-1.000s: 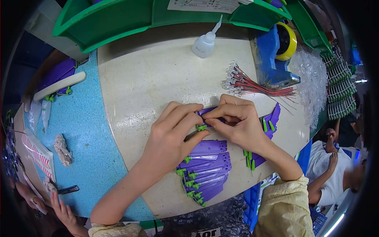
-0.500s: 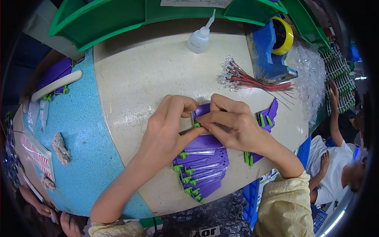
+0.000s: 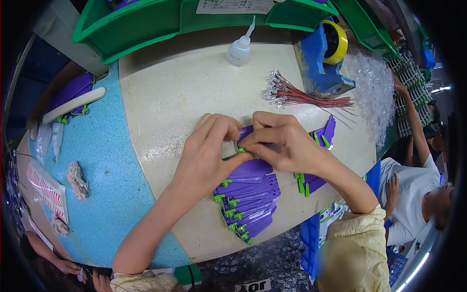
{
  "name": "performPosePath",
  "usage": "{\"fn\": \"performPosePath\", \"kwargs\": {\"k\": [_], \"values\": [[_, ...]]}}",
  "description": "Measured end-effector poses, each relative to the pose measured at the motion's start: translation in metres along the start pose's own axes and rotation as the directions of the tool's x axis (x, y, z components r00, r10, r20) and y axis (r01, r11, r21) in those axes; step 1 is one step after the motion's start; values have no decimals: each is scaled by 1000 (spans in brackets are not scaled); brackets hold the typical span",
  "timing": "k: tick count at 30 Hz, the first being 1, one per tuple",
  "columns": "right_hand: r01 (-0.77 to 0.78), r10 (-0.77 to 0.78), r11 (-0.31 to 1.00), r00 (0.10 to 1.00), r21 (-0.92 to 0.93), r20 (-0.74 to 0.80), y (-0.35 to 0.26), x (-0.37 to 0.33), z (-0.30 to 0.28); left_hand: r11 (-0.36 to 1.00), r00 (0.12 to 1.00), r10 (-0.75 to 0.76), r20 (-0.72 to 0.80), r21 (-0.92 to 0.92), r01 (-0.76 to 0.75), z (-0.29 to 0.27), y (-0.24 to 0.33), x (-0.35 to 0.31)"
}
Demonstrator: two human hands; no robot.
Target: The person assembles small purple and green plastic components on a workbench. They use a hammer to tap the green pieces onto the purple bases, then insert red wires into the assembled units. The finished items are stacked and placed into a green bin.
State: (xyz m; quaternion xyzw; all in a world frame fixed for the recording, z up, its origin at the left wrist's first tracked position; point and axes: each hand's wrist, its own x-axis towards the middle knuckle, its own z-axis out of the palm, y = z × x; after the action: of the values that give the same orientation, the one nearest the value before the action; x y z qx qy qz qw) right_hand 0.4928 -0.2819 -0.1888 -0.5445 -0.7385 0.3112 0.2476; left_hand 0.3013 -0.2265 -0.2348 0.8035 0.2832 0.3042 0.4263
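Note:
Over the middle of the table, a flat purple plastic piece (image 3: 246, 131) is gripped between my two hands. At its near end a small green plastic fitting (image 3: 241, 150) shows between the fingers. My left hand (image 3: 206, 151) is closed on the left edge, thumb near the fitting. My right hand (image 3: 287, 143) pinches at the same end from the right; its fingertips hide the exact contact. Just below lies an overlapping fan of purple pieces (image 3: 258, 197) with green fittings on their left ends. More purple pieces (image 3: 330, 130) with green parts lie right of my right wrist.
Beyond my hands stand a white squeeze bottle (image 3: 238, 52), a bundle of red and black wires (image 3: 311, 99) and a blue tape dispenser (image 3: 316, 58). Green bins (image 3: 141, 36) line the back; clear plastic bits (image 3: 372, 92) heap at right. Other people work on both sides.
Both hands stay on the purple piece, with the right fingers shifted slightly at the green fitting. The whole view has moved a little. At right, a co-worker's arm has reached higher.

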Motion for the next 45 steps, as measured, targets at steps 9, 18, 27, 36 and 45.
{"fn": "performPosePath", "kwargs": {"k": [9, 18, 27, 36, 45], "values": [[-356, 342, 934, 919, -38, -195, 7, 2, -15, 991, 999, 3, -36, 133, 2, -1, 4, -2], [-398, 390, 916, 862, 44, -325, 12, -1, -4, 854, 891, 433, 134, 255, -453, -8, -10, 16], [-348, 352, 936, 917, 59, -187, -1, 4, -23, 909, 923, 365, 122, 170, -381, -10, -10, 18], [-469, 495, 868, 839, 163, -225, 22, 6, -13, 918, 914, 322, 245, 155, -365, -9, -3, 23], [-472, 321, 881, 583, 11, -747, 28, -43, -116, 936, 939, 274, 207, 166, -309, -10, 2, 22]]}}
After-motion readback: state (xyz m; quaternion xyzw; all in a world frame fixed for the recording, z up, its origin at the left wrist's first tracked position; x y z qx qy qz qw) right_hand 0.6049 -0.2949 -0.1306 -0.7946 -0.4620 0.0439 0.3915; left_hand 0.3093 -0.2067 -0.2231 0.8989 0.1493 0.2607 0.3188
